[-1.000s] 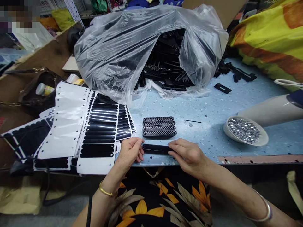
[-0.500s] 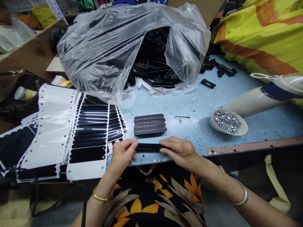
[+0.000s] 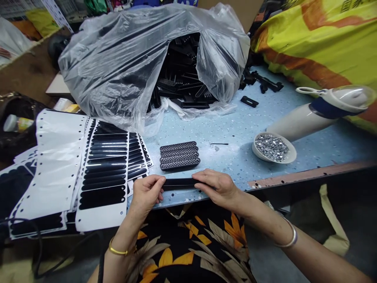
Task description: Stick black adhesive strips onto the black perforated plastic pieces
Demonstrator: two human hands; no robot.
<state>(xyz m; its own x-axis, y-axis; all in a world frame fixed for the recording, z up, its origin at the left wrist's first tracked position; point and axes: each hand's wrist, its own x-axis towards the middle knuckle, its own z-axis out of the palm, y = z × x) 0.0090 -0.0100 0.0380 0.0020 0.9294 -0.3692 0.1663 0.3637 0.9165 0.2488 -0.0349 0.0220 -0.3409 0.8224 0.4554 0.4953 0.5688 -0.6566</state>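
Note:
A long, narrow black strip (image 3: pixel 178 184) is stretched level between my two hands, just above the front edge of the table. My left hand (image 3: pixel 147 192) pinches its left end between thumb and fingers. At the other end, my right hand (image 3: pixel 216 186) grips it with the fingers over the top and the thumb below. Just beyond the strip lies a neat row of several black bars (image 3: pixel 179 156) with a mesh pattern on top. Left of my left hand are sheets of glossy black stickers (image 3: pixel 104 161) with rounded ends.
A large clear plastic bag (image 3: pixel 118 59) gapes open at the back, full of black plastic parts (image 3: pixel 182 74). To the right, a white bowl (image 3: pixel 290 157) of small shiny pieces sits by a white bottle (image 3: pixel 297 118) lying tilted. A yellow sack (image 3: pixel 324 43) fills the back right.
The whole view has shifted slightly, so things on the table appear further left. Both hands keep the same hold on the black strip.

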